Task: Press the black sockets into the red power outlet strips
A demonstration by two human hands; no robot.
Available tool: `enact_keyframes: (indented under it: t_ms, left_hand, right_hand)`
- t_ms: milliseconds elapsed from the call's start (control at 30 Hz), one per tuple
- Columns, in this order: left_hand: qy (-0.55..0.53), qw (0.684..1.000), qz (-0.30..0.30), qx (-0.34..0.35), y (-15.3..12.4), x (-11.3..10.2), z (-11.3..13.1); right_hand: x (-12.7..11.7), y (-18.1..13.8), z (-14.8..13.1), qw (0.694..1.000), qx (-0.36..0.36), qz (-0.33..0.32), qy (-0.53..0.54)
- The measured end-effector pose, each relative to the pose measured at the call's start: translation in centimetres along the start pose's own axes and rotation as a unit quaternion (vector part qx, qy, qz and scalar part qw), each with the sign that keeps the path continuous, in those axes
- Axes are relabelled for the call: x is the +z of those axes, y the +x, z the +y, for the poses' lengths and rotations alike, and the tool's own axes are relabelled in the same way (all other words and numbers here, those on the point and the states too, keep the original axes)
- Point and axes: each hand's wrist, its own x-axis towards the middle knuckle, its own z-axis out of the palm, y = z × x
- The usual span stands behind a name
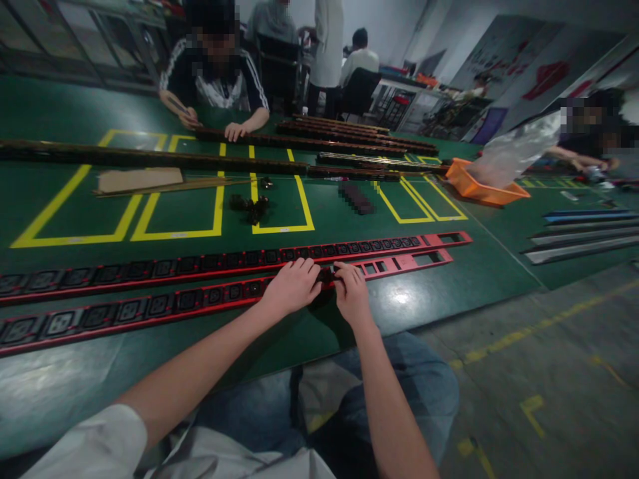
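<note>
Two long red power strips (399, 241) lie side by side on the green table, their faces lined with black sockets. The nearer red power strip (410, 262) has unfilled rectangular cutouts toward its right end. My left hand (293, 286) is closed over this nearer strip, fingers bent against its face. A small black socket (327, 273) sits at the strip between my two hands. My right hand (353, 293) pinches at its right side with thumb and fingers; its lower part is partly hidden by my fingers.
Loose black parts (252, 207) and a cardboard piece (140, 178) lie beyond the strips. Long dark strips (150, 158) cross the table. An orange bin (482, 185) holding a clear plastic bag stands at right, near several metal strips (584, 234). Co-workers sit opposite and at right.
</note>
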Motion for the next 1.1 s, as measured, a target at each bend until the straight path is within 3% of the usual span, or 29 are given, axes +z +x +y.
enact_keyframes:
  t_ms: [433, 1100]
  left_hand:
    - [0.002, 1.0, 0.003, 0.004, -0.02, 0.06, -0.1]
    - [0.002, 1.0, 0.008, 0.0, -0.04, 0.19, -0.04]
  right_hand:
    - [-0.08, -0.06, -0.65, 0.997, -0.004, -0.013, -0.075]
    - [-0.02, -0.05, 0.04, 0.999, 0.014, -0.029, -0.036]
